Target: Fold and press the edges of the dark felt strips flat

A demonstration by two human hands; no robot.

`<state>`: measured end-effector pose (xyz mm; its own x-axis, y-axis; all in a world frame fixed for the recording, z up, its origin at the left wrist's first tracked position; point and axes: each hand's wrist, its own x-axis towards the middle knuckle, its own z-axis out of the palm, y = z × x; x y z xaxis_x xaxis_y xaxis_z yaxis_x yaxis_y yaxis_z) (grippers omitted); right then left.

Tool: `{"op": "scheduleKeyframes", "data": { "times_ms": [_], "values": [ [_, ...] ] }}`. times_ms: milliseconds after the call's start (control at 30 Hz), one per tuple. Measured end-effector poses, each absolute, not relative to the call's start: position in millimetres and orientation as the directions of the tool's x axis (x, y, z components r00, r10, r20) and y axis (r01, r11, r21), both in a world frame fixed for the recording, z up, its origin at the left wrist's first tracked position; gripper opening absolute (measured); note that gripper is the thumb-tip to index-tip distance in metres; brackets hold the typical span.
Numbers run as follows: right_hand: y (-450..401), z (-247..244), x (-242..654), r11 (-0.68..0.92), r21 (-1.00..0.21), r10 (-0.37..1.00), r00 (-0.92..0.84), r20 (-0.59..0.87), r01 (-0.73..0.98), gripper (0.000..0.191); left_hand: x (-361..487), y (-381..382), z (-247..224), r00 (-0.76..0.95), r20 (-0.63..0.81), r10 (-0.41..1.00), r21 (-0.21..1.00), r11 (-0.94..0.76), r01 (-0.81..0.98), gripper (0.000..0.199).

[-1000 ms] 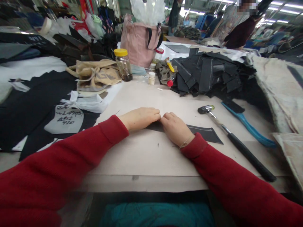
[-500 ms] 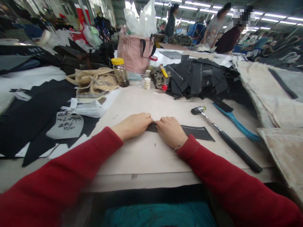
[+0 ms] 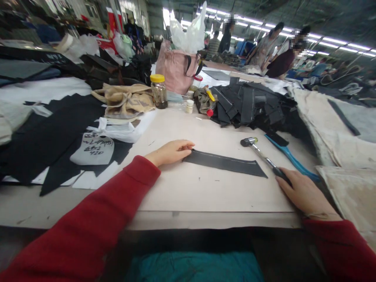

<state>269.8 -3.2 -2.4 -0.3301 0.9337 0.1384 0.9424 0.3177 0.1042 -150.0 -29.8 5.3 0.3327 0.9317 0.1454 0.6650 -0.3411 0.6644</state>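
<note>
A flat black strip (image 3: pixel 226 161), with a pale line along its upper edge, lies on the pale work surface. At its left end my left hand (image 3: pixel 174 151) is closed, thumb and fingers pinching the strip's corner. Off to the right, my right hand (image 3: pixel 302 194) is wrapped round the black handle of a hammer (image 3: pixel 266 156). The hammer's metal shaft and black-and-yellow head point away to the upper left, the head resting on the surface. Just beyond it lies a blue-handled brush (image 3: pixel 293 158) with dark bristles.
A heap of black pieces (image 3: pixel 249 103) lies at the back right. A yellow-lidded jar (image 3: pixel 159 92), small white bottles (image 3: pixel 189 106) and a pink bag (image 3: pixel 176 70) stand at the back. Black sheets (image 3: pixel 55 137) and a handwritten tag (image 3: pixel 94 149) cover the left side. Several people stand farther off.
My right hand has left the strip and moved right onto the hammer handle. My left hand stays at the strip's left end. The view has shifted slightly.
</note>
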Motion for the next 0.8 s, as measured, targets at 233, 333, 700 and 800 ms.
{"op": "scheduleKeyframes", "data": {
  "times_ms": [233, 333, 700, 800],
  "values": [
    [-7, 9, 265, 0.22, -0.134, 0.969, -0.202, 0.14, 0.966, 0.036, -159, -35, 8, 0.311, 0.147, 0.939, 0.633, -0.331, 0.7, 0.031],
    [-27, 21, 241, 0.13, -0.408, 0.991, -0.109, 0.074, 0.904, 0.037, -164, -33, 6, 0.258, 0.154, 0.954, 0.6, -0.298, 0.743, 0.029],
    [-71, 48, 138, 0.392, -0.591, 0.886, -0.462, 0.036, 0.705, 0.05, -170, -26, -7, 0.099, 0.26, 0.96, 0.572, -0.236, 0.785, 0.023],
    [-70, 45, 129, 0.492, -0.488, 0.851, -0.516, 0.097, 0.721, 0.049, -171, -25, -7, 0.082, 0.267, 0.96, 0.582, -0.229, 0.78, 0.022]
  ]
}}
